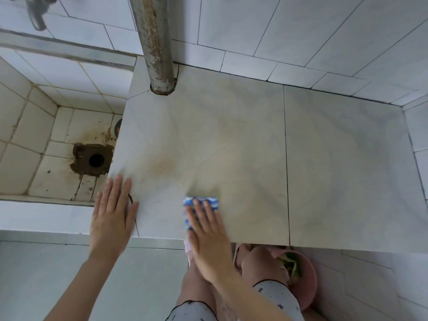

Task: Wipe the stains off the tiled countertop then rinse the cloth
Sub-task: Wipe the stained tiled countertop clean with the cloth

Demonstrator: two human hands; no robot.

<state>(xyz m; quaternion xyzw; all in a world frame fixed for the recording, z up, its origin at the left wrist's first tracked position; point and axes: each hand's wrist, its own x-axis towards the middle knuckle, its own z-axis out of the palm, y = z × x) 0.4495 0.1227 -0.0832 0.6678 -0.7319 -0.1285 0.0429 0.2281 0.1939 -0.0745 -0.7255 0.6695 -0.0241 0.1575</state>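
The tiled countertop (pixel 231 140) fills the middle of the view, pale with yellowish-brown stains, the darkest one (pixel 163 164) left of centre. My right hand (pixel 206 230) lies flat on a blue-and-white cloth (pixel 209 201) near the counter's front edge, pressing it against the tile. Only the cloth's far edge and left side show past my fingers. My left hand (pixel 113 214) rests palm down, fingers apart, on the counter's front left corner and holds nothing.
A tiled sink (pixel 58 140) with a dirty drain hole (pixel 96 159) lies to the left, below counter level. A rusty vertical pipe (pixel 155 42) passes through the counter at the back. A tap (pixel 37 10) hangs top left. A pink basin (pixel 303 279) stands under the counter by my legs.
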